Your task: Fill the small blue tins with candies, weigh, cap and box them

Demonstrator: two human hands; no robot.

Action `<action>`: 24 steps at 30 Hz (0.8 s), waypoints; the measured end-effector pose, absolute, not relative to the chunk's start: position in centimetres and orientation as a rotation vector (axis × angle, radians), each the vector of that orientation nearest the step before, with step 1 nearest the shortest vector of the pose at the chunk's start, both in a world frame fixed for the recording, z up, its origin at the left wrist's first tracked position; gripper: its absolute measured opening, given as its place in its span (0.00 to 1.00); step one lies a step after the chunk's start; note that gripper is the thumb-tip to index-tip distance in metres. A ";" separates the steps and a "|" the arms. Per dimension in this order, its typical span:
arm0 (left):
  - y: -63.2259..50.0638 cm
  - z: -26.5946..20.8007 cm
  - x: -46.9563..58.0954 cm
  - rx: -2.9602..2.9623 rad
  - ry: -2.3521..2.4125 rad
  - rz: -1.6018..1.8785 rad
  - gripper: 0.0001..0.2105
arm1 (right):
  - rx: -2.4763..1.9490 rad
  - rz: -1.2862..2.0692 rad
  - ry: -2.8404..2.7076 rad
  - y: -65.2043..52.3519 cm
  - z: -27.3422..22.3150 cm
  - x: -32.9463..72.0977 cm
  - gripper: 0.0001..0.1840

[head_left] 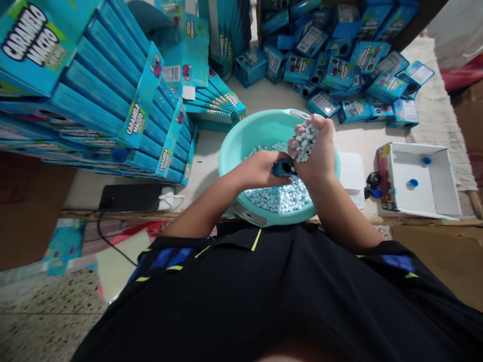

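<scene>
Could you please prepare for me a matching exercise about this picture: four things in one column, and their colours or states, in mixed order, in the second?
Things
1. left hand
2. right hand
3. basin
4. open box

Colours or states
A. white inside, with two blue caps in it
B. turquoise
C. gripping a fistful of pale pieces
D. holding a blue container

Pairs: 1-D, 2-C, 3-B, 4-A

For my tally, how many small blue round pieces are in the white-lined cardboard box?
2: one blue piece farther back in the box, another piece closer and leftward. More may be hidden.
</scene>
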State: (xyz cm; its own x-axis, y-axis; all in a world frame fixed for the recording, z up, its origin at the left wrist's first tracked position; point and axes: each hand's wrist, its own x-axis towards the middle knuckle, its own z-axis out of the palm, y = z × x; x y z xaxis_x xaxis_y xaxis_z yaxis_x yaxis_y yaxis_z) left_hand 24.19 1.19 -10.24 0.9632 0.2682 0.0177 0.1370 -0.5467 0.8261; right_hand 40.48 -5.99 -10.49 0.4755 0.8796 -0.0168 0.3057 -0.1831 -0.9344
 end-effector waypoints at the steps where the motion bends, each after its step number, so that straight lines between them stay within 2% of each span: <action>1: 1.2 -10.3 24.2 2.155 0.285 0.175 0.22 | -1.744 0.690 -1.084 -6.0 -10.9 40.7 0.44; 7: 1.2 -10.2 24.2 2.139 0.282 0.174 0.21 | -1.708 0.672 -1.014 -6.0 -12.1 41.0 0.44; 14: 1.2 -10.1 24.2 2.154 0.295 0.170 0.22 | -1.757 0.536 -1.454 -5.8 -12.4 41.0 0.44; 18: 1.2 -10.2 24.2 2.152 0.286 0.181 0.21 | -1.784 0.534 -1.315 -6.0 -12.3 41.0 0.40; 21: 1.2 -10.2 24.2 2.147 0.285 0.170 0.22 | -1.782 0.565 -1.333 -6.0 -12.3 41.1 0.42; 24: 1.2 -10.3 24.2 2.149 0.286 0.168 0.22 | -1.620 0.637 -1.292 -5.8 -12.7 41.0 0.40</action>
State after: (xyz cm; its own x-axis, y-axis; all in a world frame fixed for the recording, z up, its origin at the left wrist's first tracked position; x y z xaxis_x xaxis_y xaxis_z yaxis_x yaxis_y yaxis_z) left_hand 24.23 1.23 -10.27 0.9636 0.2672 0.0114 0.1401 -0.5408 0.8294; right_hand 41.05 -5.84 -12.66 0.3099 0.9389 0.1498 0.4530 -0.0072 -0.8915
